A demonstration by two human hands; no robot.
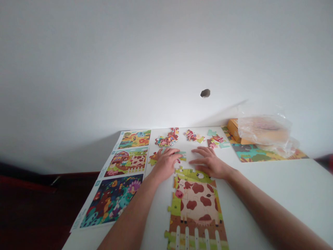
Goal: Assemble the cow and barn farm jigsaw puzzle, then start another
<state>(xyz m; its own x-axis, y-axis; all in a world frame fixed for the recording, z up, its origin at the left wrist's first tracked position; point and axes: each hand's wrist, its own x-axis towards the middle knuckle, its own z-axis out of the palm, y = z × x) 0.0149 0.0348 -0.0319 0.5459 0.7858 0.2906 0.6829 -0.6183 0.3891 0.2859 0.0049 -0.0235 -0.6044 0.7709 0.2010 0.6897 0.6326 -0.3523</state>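
Observation:
A partly joined jigsaw puzzle (pixel 199 205) lies on the white table, showing a brown-spotted cow behind a white fence. Just past its top left corner, my left hand (pixel 166 162) has its fingers bent and closed on a pale green puzzle piece (pixel 183 156); part of the piece is hidden under the fingers. Over the puzzle's top right edge, my right hand (pixel 209 162) is spread with its fingers apart and nothing in them. More pieces (pixel 154 158) lie by the left hand's outer side.
Loose pieces lie in groups near the wall: barn pieces (pixel 168 139), a middle cluster (pixel 194 136) and a right cluster (pixel 218 139). A picture sheet (pixel 125 163) is on the left. At right, an orange box (pixel 233 129) and clear plastic bag (pixel 265 126) rest on a colourful board (pixel 249 154).

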